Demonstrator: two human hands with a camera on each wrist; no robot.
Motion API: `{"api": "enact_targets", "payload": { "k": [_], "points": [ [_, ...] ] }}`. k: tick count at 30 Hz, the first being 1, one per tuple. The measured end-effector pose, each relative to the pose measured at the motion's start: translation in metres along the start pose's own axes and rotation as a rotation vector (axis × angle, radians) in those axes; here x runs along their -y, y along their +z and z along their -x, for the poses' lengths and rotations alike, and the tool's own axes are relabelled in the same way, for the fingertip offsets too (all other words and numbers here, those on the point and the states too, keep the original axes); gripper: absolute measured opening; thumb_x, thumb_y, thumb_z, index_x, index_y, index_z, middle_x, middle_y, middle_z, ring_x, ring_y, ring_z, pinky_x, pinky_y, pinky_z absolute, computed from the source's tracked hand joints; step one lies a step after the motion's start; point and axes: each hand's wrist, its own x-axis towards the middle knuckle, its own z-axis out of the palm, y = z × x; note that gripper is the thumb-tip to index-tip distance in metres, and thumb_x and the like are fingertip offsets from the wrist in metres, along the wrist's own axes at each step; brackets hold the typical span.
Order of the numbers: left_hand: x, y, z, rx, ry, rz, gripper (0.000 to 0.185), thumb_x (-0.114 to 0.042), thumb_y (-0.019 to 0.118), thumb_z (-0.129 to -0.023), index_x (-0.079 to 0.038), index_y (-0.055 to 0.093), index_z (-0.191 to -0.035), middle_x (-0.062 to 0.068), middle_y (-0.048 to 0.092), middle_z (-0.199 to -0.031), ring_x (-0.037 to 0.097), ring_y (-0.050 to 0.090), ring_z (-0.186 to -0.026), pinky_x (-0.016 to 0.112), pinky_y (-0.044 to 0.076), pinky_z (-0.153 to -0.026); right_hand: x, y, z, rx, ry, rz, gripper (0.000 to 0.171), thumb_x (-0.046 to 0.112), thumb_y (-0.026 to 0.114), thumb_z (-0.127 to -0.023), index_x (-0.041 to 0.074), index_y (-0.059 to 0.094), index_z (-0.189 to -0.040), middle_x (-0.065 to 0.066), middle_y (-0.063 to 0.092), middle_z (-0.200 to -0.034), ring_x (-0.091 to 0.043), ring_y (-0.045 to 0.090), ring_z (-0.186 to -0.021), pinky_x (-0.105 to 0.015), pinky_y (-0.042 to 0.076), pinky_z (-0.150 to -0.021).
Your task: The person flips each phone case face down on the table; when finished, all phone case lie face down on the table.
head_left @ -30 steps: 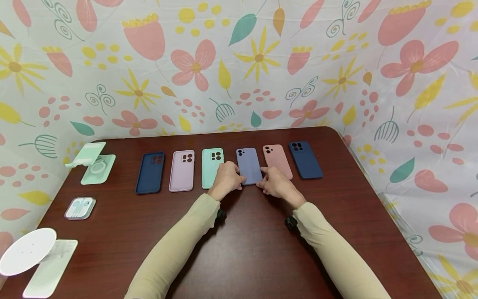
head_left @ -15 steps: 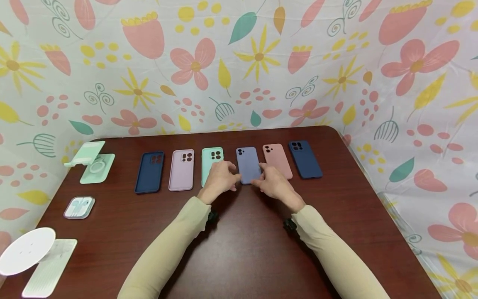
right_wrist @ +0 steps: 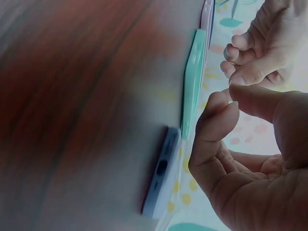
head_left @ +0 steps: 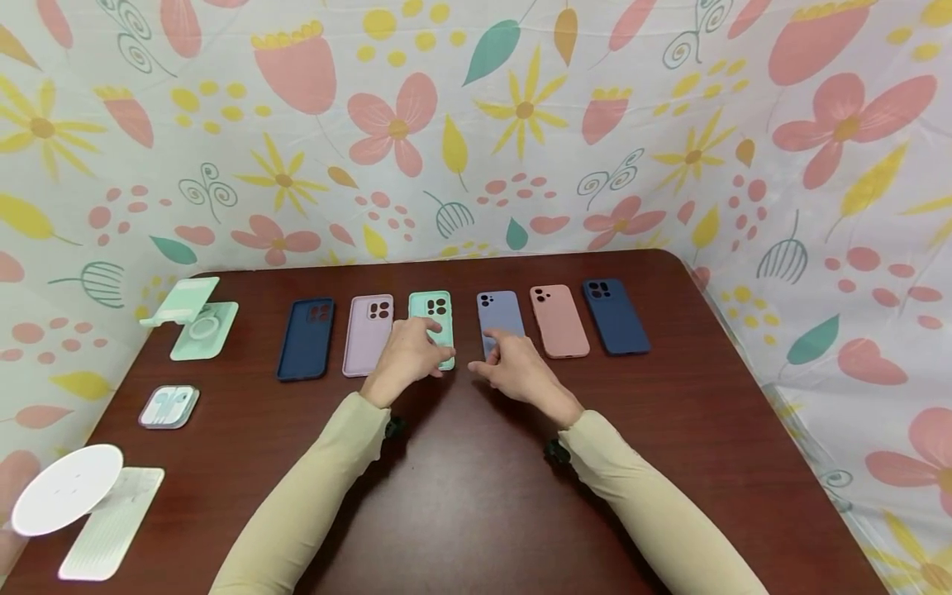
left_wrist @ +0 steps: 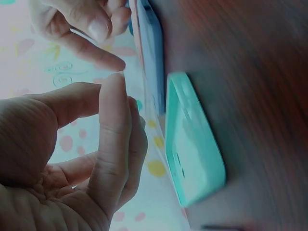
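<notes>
In the head view, my left hand [head_left: 412, 351] hovers over the mint green phone case [head_left: 444, 302], covering its lower left. The left wrist view shows that case [left_wrist: 195, 149] lying on the table, apart from my loosely bent fingers. My right hand [head_left: 516, 372] is above the lower part of a periwinkle phone case [head_left: 500, 310]. Nothing is held in either hand. From the right wrist, the periwinkle case's end [right_wrist: 162, 175] appears below the curled right fingers, not touching them. A lilac case [head_left: 360, 343] lies left of the mint one, partly behind my left hand.
A dark blue case [head_left: 303, 343] lies far left in the row; a pink case [head_left: 561, 326] and another dark blue case [head_left: 619, 322] lie right. Along the table's left side are a mint stand [head_left: 204, 330], boxed earphones [head_left: 169, 407] and a white round-topped stand [head_left: 70, 492].
Both hands have left the lower corners of the periwinkle case and moved left, the left one now over the mint case. The cases stay in place; the head view has shifted slightly.
</notes>
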Motion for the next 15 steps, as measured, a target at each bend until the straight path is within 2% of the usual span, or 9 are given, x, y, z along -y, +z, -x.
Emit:
{"api": "enact_targets", "payload": {
  "k": [8,15],
  "points": [
    [0.021,-0.016,-0.003,-0.008,-0.006,-0.085,0.059,-0.02,0.08,-0.098,0.004,0.062,-0.149,0.011,0.083,-0.08,0.015,0.08,-0.063,0.047,0.061,-0.108,0.009,0.015,-0.009,0.017,0.005,-0.041,0.073,0.026,0.079,-0.102,-0.002,0.046,-0.161,-0.003,0.074,-0.083,-0.011,0.068,-0.062,-0.024,0.054,-0.068],
    [0.032,-0.023,-0.004,-0.009,-0.023,-0.128,0.056,-0.015,0.08,-0.097,0.006,0.063,-0.147,0.012,0.081,-0.078,0.017,0.08,-0.065,0.047,0.062,-0.105,0.018,0.026,-0.016,0.034,0.035,-0.039,0.084,0.027,0.082,-0.1,-0.003,0.039,-0.166,-0.003,0.075,-0.085,-0.011,0.069,-0.064,-0.024,0.053,-0.068]
  ]
}}
